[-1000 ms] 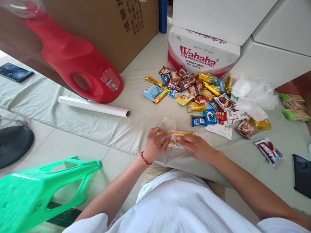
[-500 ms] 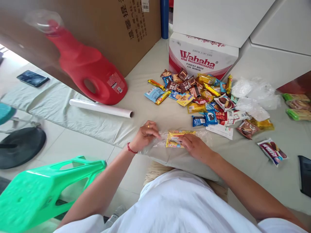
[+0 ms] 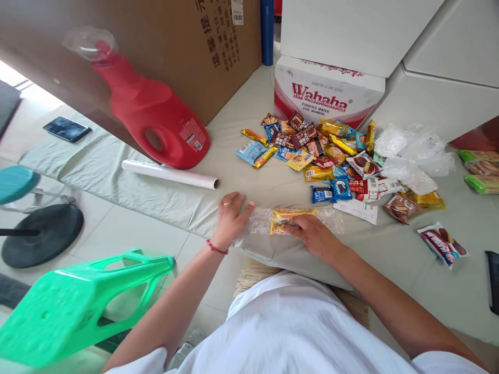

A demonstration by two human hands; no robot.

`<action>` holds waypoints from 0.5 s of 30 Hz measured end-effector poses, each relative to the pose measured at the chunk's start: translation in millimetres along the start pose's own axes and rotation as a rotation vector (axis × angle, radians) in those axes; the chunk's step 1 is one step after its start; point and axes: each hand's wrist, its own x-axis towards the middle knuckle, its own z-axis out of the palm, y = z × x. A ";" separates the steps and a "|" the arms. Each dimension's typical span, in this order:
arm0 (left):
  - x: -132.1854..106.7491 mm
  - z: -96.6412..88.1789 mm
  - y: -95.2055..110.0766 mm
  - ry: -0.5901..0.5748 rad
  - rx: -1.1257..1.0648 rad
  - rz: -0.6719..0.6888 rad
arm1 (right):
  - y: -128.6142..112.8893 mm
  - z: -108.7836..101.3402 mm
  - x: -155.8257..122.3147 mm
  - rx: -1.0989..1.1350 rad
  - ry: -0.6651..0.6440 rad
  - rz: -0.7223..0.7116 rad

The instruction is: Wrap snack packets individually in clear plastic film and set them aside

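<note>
A yellow snack packet (image 3: 277,222) lies on a strip of clear plastic film (image 3: 331,220) near the table's front edge. My right hand (image 3: 314,235) is on the packet, its curled fingers pressing on the right part and hiding some of it. At the film's left end, my left hand (image 3: 233,219) is open, thumb and fingers apart, and slightly blurred. It wears a ring and a red bracelet. Whether its thumb touches the film, I cannot tell. Beyond both hands is a heap of small wrapped snacks (image 3: 300,137).
A white cardboard tube or roll (image 3: 169,175) lies left of the heap, by a red jug (image 3: 163,122). A Wahaha carton (image 3: 327,93) stands behind the snacks. Crumpled clear plastic (image 3: 413,150) is to the right. A green stool (image 3: 78,306) stands lower left; a phone (image 3: 67,129) lies far left.
My left hand has let go of the film's left end and its fingers have spread. My right hand stays on the yellow snack packet. The whole view has shifted slightly.
</note>
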 end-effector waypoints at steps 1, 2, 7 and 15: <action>0.9 8.5 5.3 -0.052 0.044 0.019 | 0.0 -0.5 -0.4 0.018 0.004 -0.003; 0.5 14.8 9.7 -0.109 0.089 0.043 | -0.1 -1.3 -0.9 0.043 0.016 -0.004; -10.9 11.7 22.7 -0.253 0.209 0.160 | -5.3 -6.4 -3.8 0.189 0.114 0.002; -35.1 19.5 74.1 -0.165 -0.029 -0.057 | -13.3 -4.6 4.2 0.158 0.101 0.028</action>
